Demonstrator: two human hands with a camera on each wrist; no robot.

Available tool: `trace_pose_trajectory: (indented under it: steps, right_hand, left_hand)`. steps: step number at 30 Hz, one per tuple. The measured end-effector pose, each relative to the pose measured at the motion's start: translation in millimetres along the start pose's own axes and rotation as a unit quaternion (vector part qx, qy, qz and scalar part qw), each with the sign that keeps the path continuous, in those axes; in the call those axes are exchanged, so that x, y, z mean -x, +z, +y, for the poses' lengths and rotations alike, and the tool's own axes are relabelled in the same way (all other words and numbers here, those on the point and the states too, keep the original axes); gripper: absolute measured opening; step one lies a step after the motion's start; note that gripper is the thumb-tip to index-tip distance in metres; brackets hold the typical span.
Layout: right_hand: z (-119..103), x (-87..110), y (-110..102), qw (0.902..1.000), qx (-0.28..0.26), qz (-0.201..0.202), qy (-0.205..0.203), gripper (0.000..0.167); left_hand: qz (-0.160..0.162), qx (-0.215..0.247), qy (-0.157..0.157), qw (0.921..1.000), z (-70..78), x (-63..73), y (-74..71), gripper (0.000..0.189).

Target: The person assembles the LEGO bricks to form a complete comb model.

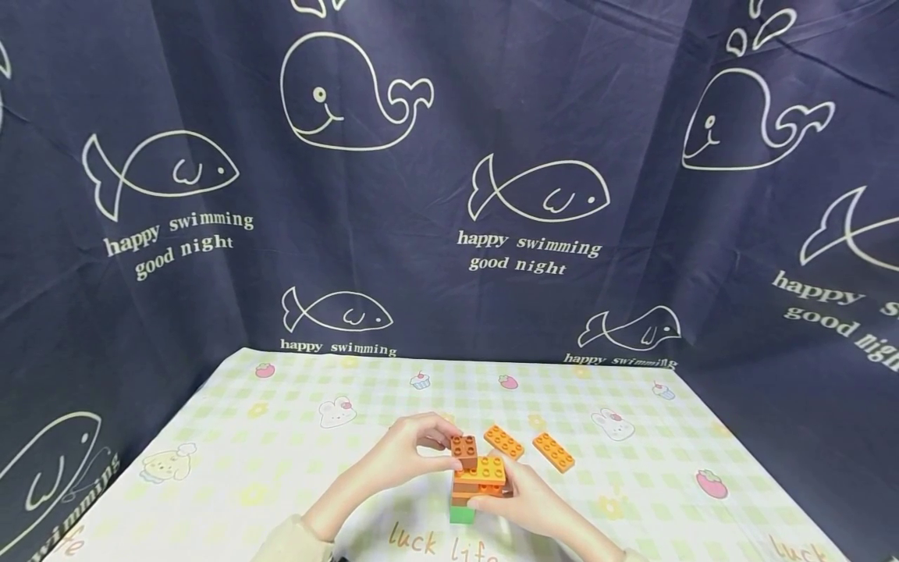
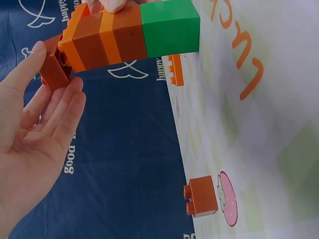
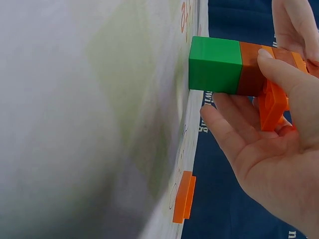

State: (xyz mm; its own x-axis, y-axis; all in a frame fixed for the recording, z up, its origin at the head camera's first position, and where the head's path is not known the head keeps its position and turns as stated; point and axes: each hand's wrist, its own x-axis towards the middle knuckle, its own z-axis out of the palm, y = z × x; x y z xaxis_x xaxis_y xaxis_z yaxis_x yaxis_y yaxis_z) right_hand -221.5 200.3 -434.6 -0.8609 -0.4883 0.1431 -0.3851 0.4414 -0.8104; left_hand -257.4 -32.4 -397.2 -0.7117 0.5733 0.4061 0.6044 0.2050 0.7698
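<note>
A tower of toy building bricks stands on the table: a green brick [image 2: 170, 28] at the bottom, then brown bricks alternating with flat orange plates. The top orange plate [image 1: 492, 470] overhangs to the right. My left hand [image 1: 414, 451] pinches a brown brick [image 1: 463, 449] between thumb and fingers at the tower's top. In the left wrist view this brick [image 2: 56, 62] sits slightly tilted against the top plate; whether its studs are joined cannot be told. My right hand [image 1: 521, 492] grips the tower's middle, its thumb [image 3: 284, 69] on the near side.
Two loose orange plates [image 1: 503, 442] [image 1: 553, 452] lie behind and right of the tower. A separate brown brick [image 2: 203, 196] rests on the table in the left wrist view. The patterned tablecloth [image 1: 295, 437] reaches back to a dark blue curtain [image 1: 435, 257].
</note>
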Motion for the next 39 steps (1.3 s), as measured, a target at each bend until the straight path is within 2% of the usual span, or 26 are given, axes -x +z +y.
trace_pose_trajectory:
  steps: [5, 13, 24, 32, 39]
  right_hand:
    - [-0.2, 0.3, 0.5, 1.0000, -0.005, 0.000, -0.001, 0.040]
    - [0.0, 0.1, 0.2, 1.0000, -0.004, -0.001, -0.004, 0.041]
    - [-1.6, 0.1, 0.4, 0.9998, -0.008, 0.005, -0.017, 0.039]
    - [-0.5, -0.7, 1.4, 1.0000, 0.002, 0.004, -0.002, 0.041]
    - [-1.9, -0.9, 1.3, 1.0000, 0.003, 0.003, 0.003, 0.041]
  left_hand:
    - [-0.008, -0.007, -0.001, 0.9999, -1.5, -0.3, 1.7, 0.032]
    - [-0.015, -0.022, 0.014, 0.9995, -0.9, -0.1, 2.8, 0.031]
    - [-0.028, -0.032, 0.011, 0.9991, 1.5, 1.6, 2.7, 0.030]
    - [-0.004, -0.040, -0.003, 0.9992, 4.1, 2.3, 9.1, 0.029]
    - [-0.007, -0.032, 0.002, 0.9995, 4.0, 1.3, 9.5, 0.027]
